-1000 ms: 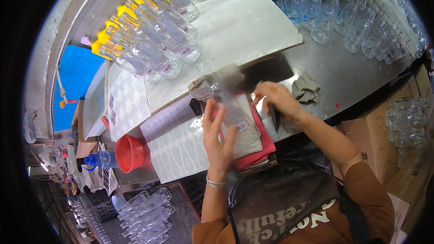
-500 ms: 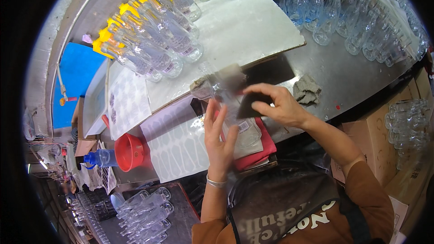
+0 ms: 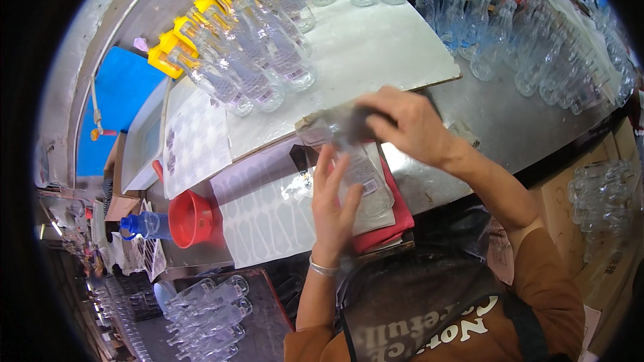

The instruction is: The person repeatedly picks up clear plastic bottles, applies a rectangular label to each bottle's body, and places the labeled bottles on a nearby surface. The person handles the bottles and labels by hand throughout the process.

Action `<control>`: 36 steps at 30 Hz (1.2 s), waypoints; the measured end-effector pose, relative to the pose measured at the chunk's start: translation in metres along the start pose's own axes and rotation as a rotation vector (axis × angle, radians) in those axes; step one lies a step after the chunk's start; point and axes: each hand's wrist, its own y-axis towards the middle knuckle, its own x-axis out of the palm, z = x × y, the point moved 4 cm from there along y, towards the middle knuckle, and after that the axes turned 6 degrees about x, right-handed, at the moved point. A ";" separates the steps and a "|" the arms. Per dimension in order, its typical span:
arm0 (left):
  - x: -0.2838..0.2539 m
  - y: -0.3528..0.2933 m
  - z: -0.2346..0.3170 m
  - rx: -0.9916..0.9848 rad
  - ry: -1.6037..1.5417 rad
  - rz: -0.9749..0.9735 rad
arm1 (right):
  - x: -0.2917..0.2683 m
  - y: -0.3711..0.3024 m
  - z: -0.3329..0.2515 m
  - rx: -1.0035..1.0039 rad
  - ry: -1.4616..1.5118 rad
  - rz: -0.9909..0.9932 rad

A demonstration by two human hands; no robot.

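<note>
A clear glass bottle (image 3: 367, 186) with a small printed label lies on its side on a pale cloth over red cloth (image 3: 401, 218), its neck pointing away from me. My left hand (image 3: 333, 211) rests against the bottle's left side, fingers stretched and thumb apart. Above the bottle's neck and shoulder, my right hand (image 3: 412, 124) pinches a dark flat piece (image 3: 362, 124), smeared by motion. Whether the piece touches the glass I cannot tell. Left of the bottle lies a sheet (image 3: 268, 221) with grey bottle-shaped prints.
Labelled bottles (image 3: 268, 80) stand at the far left on a white board (image 3: 376, 47), beside yellow holders (image 3: 176, 47). More bottles (image 3: 493, 43) fill the far right. A red cup (image 3: 191, 220) and blue-capped bottle (image 3: 144, 225) are at left. Bottles (image 3: 208, 315) lie on a lower-left surface.
My right hand has moved up and away from me with the dark piece, to the bottle's neck end. My left hand stays by the bottle. The whole view has shifted slightly.
</note>
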 end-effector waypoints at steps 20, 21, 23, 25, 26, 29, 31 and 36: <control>0.004 -0.040 0.000 -0.089 -0.044 -0.091 | 0.024 0.017 -0.044 -0.219 -0.237 -0.089; 0.008 -0.042 0.000 -0.109 -0.039 -0.047 | 0.022 0.024 -0.047 -0.264 -0.292 0.015; 0.013 -0.047 0.001 -0.055 0.106 -0.017 | 0.030 0.015 -0.066 -0.492 -0.315 -0.063; 0.017 -0.045 0.002 0.075 0.298 -0.026 | 0.056 -0.027 -0.084 -0.574 -0.381 -0.324; 0.015 -0.045 0.002 0.044 0.233 0.014 | 0.059 -0.025 -0.081 -0.475 -0.361 -0.489; 0.015 -0.045 0.007 -0.043 0.020 0.119 | 0.051 -0.019 -0.072 -0.272 -0.324 -0.694; 0.017 -0.053 0.007 -0.150 0.023 0.110 | 0.045 -0.014 -0.062 -0.311 -0.331 -0.455; 0.008 -0.049 0.010 -0.065 0.083 0.111 | 0.037 -0.024 -0.064 -0.381 -0.234 -0.365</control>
